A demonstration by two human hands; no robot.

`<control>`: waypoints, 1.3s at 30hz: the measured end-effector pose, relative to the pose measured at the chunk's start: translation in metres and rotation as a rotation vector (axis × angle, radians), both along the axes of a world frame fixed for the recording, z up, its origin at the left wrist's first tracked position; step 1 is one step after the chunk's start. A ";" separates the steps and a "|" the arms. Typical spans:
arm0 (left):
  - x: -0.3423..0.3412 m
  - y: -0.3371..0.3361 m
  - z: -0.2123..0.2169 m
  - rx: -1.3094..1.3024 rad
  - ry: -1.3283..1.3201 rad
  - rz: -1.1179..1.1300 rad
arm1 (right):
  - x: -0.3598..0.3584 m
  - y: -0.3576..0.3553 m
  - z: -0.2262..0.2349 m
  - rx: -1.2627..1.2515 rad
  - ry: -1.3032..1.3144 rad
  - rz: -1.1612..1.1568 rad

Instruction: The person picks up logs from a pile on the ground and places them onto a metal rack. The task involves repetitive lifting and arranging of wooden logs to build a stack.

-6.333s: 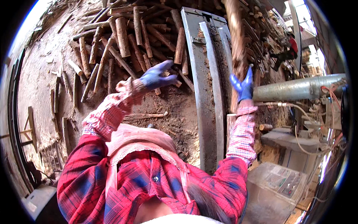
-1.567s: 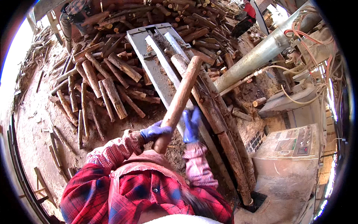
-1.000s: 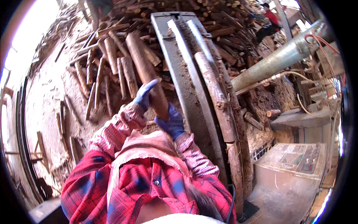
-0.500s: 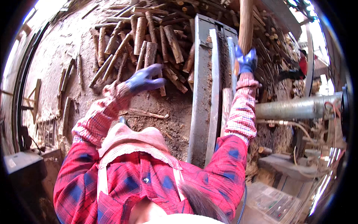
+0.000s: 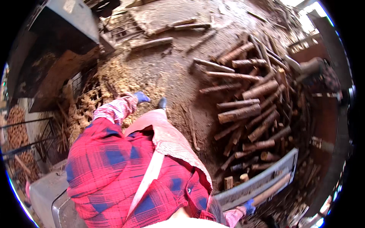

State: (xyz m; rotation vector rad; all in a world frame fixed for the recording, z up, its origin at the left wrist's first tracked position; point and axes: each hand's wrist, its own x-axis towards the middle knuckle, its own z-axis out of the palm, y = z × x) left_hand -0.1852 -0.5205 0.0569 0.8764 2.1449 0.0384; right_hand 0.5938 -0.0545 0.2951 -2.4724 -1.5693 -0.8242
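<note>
A blue glove covers my left hand (image 5: 142, 97), which hangs low over the shavings-strewn ground beside my dark boot (image 5: 162, 103). It holds nothing, and its fingers look stretched out. My right hand (image 5: 249, 207), gloved too, is closed at the near end of a peeled log (image 5: 272, 190). That log lies along a grey metal trough (image 5: 258, 178) at the lower right. My body hides part of the trough and most of my right forearm.
A heap of cut logs (image 5: 238, 114) spreads over the ground at the right. Loose sticks (image 5: 152, 43) lie farther off. A dark metal housing (image 5: 57, 49) juts in at upper left, above wood shavings (image 5: 114, 76). A grey metal box (image 5: 49, 193) stands at lower left.
My view has swung round to the left, so the trough and log now sit at lower right. My left hand has dropped to my side; my right hand stays at the log's end.
</note>
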 end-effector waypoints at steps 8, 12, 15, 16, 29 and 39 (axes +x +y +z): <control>-0.125 0.064 -0.050 -0.114 -0.171 0.240 | -0.272 -0.088 -0.150 -0.042 0.859 -0.016; -0.183 0.102 -0.078 0.026 -0.146 0.351 | -0.413 -0.101 -0.182 -0.336 1.053 -0.074; -0.213 0.141 -0.033 0.198 -0.299 0.358 | -0.453 -0.089 -0.210 -0.580 1.378 -0.169; -0.224 0.152 -0.056 0.247 -0.313 0.350 | -0.472 -0.088 -0.209 -0.622 1.471 -0.203; -0.502 0.207 -0.235 0.251 -0.576 0.936 | -0.901 0.090 -0.425 -1.232 1.084 0.767; -0.804 0.334 -0.466 -0.004 0.353 0.343 | -1.415 0.164 -0.705 -1.129 2.201 -0.041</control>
